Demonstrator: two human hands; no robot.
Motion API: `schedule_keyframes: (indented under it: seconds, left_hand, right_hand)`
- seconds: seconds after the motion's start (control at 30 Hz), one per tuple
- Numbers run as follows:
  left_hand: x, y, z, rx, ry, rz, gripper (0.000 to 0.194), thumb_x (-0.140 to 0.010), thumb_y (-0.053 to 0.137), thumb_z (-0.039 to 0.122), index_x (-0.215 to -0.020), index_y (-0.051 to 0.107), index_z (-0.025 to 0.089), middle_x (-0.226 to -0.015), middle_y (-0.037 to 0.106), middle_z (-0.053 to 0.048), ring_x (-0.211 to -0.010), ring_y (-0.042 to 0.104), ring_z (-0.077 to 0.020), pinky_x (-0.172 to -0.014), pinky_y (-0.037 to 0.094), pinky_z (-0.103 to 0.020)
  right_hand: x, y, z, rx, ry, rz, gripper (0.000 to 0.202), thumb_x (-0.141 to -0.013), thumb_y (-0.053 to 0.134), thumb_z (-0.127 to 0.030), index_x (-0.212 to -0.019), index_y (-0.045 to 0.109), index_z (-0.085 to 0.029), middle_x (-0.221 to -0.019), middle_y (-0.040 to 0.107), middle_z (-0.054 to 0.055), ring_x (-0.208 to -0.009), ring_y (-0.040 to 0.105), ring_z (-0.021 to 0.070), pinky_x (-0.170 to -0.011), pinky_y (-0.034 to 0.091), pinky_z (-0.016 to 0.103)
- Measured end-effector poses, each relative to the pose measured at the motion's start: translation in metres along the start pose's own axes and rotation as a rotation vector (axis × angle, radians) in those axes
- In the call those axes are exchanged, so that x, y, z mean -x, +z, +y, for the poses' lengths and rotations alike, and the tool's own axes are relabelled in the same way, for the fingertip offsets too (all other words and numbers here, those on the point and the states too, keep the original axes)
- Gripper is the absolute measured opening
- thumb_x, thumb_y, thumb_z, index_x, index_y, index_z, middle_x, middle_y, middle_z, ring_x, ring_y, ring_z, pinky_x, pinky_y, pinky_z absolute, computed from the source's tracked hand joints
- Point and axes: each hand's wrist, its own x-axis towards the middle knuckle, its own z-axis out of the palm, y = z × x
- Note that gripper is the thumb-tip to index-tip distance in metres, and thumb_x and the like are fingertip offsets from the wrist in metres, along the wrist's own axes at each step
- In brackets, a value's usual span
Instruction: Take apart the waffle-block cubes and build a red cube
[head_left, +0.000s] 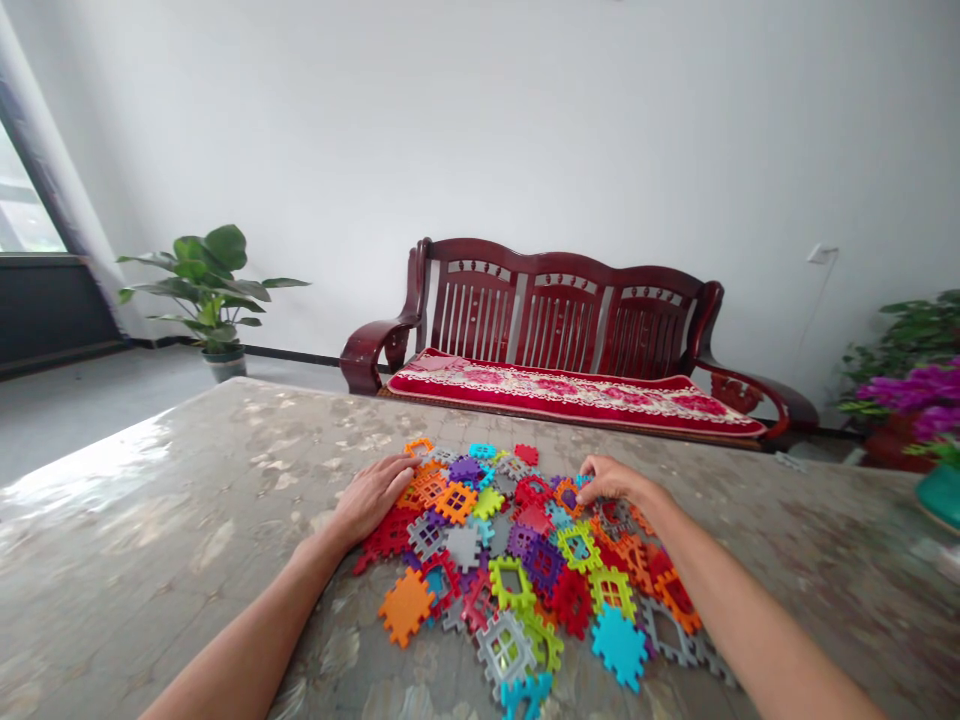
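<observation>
While two bare hands flank it, one pile of toothed pieces (523,540) sits mid-table, overlapped too much for a full count. Left hand (379,492) rests at the pile's left edge, fingers fairly straight and together, pointing far and right, tips by orange pieces. Right hand (611,480) is at the far right edge, fingers bent, tips beside one orange window piece (568,497); can't tell if they grip anything. Pieces near square, sides about equal, turned at mixed angles, mostly flat. One plain orange piece (406,606) at near left, askew; one plain blue piece (619,647) at near right, also askew. One table (187,560); beyond it, one bench (562,310), three back panels, one red mat (570,390) on seat. One potted plant (214,280) far left.
</observation>
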Motion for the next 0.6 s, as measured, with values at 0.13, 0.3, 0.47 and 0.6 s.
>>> schedule_keyframes:
  seconds: [0.13,0.3,0.47,0.6]
  left_hand:
    - [0.0,0.001,-0.001,0.015,0.0,-0.006,0.057,-0.096,0.024,0.051,-0.127,0.063,0.025,-0.136,0.06,-0.005,-0.126,0.054,-0.0235,-0.112,0.036,-0.041]
    - [0.0,0.001,0.0,0.027,-0.018,0.001,0.057,-0.096,0.024,0.051,-0.127,0.063,0.024,-0.136,0.061,-0.005,-0.127,0.053,-0.0237,-0.113,0.035,-0.041]
    - [0.001,0.0,0.001,0.021,-0.001,0.005,0.056,-0.096,0.025,0.051,-0.127,0.064,0.025,-0.135,0.061,-0.004,-0.126,0.054,-0.0235,-0.112,0.036,-0.04]
    - [0.001,0.0,0.002,0.017,0.006,0.013,0.055,-0.097,0.025,0.051,-0.126,0.064,0.026,-0.135,0.062,-0.004,-0.125,0.054,-0.0232,-0.111,0.037,-0.04]
  right_hand:
    - [0.001,-0.001,-0.005,-0.073,-0.05,-0.013,0.049,-0.043,0.081,-0.02,-0.09,0.067,-0.018,-0.074,0.066,-0.002,-0.075,0.059,0.0179,-0.062,0.043,0.025]
    - [0.004,0.001,-0.012,-0.175,-0.097,-0.081,0.045,-0.047,0.077,-0.02,-0.092,0.069,-0.018,-0.071,0.065,-0.003,-0.069,0.057,0.0157,-0.06,0.043,0.024]
    - [0.01,0.0,-0.016,-0.266,-0.122,-0.1,0.027,-0.053,0.073,-0.028,-0.077,0.068,-0.017,-0.066,0.066,-0.002,-0.063,0.055,0.0145,-0.059,0.042,0.025]
    - [0.014,-0.005,-0.025,-0.338,-0.171,-0.039,0.029,-0.057,0.071,-0.034,-0.08,0.068,-0.017,-0.07,0.066,-0.001,-0.065,0.055,0.0143,-0.061,0.042,0.025]
